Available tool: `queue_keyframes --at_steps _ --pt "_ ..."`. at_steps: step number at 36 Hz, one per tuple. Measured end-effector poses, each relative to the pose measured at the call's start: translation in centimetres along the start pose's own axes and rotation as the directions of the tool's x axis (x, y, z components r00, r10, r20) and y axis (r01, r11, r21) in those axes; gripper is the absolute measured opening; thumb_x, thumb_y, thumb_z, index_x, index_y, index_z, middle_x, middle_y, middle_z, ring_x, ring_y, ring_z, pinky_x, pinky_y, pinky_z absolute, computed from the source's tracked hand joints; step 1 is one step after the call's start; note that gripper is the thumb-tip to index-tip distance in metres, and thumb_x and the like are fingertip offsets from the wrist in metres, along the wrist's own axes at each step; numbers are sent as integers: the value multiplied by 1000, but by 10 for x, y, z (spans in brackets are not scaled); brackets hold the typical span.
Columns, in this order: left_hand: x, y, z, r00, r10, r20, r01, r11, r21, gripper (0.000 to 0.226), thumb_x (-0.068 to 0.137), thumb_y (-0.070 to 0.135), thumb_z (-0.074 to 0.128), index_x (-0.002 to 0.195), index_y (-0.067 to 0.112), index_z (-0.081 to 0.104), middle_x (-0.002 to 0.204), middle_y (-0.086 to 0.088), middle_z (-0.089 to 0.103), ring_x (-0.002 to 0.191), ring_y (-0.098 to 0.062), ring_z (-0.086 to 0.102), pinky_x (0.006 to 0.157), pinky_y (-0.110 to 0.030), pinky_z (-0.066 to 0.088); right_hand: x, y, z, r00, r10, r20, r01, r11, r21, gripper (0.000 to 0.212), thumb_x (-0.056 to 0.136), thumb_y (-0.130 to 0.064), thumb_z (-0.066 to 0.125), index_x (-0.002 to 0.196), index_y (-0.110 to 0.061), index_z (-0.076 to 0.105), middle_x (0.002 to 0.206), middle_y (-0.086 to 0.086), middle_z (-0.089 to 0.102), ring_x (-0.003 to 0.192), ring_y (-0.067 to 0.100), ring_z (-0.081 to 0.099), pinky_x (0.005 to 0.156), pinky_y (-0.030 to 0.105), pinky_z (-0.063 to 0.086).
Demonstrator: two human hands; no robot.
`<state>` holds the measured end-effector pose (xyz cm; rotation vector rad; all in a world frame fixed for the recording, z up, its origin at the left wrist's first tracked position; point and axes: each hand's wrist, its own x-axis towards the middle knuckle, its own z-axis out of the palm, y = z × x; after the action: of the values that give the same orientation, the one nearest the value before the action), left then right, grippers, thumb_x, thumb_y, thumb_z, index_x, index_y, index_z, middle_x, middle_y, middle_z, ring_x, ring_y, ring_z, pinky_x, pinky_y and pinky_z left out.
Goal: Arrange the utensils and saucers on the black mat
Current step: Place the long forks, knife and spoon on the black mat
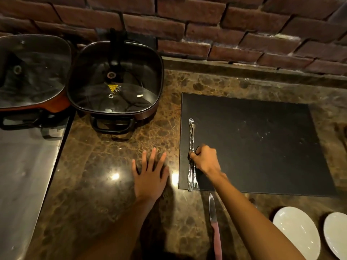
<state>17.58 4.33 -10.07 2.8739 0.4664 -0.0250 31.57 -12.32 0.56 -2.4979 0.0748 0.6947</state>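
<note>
A brown marbled bench (116, 156) runs along a red brick wall (206, 25). At ten o'clock, two square pans (114, 79) with glass lids sit side by side; the nearer one holds a coiled black cord. A black mat (262, 139) lies at two o'clock. The right hand (205, 159) pinches two slim forks (191, 147) along the mat's left edge. The left hand (150, 175) rests spread flat on the bench. At five o'clock lie a pink-handled knife (215, 228) and two white saucers (296, 231).
</note>
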Motion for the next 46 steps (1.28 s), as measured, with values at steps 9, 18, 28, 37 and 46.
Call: queue_keyframes --at_steps 9,18,28,37,46 --pt "-4 7 -16 1000 -14 0 14 1000 0 55 104 57 15 158 47 17 170 6 19 157 -27 20 121 -65 16 -50 46 -8 997 75 -4 -75 995 59 27 91 -33 65 85 -7 63 80 13 72 80 32 71 78 41 58" --pt "-6 7 -18 998 -12 53 13 1000 -7 60 100 63 10 158 49 -1 171 9 -2 159 -23 1 125 -62 3 -118 115 -1 994 102 39 -97 989 -108 29 85 -48 70 77 -21 60 68 -5 60 60 9 54 54 24 37" --pt "-23 16 -7 1000 19 15 -20 999 37 60 102 62 9 160 45 3 172 4 6 159 -22 7 124 -59 4 -169 148 22 992 45 116 -21 980 -200 20 85 -31 68 93 -17 56 91 2 68 78 20 65 69 33 54" --pt "-28 18 -6 1000 22 17 -23 997 77 62 101 63 11 160 44 5 172 3 8 159 -23 7 125 -61 8 -161 148 24 992 67 108 -58 995 -85 20 82 -30 71 87 -16 57 83 -4 64 71 8 61 62 19 50" --pt "-25 15 -3 998 66 -18 -65 995 74 60 102 59 22 159 41 19 170 -3 20 157 -30 18 123 -64 9 -75 114 -27 996 68 -64 -70 997 -31 25 80 -30 73 86 -12 56 85 4 66 76 21 61 66 33 46"
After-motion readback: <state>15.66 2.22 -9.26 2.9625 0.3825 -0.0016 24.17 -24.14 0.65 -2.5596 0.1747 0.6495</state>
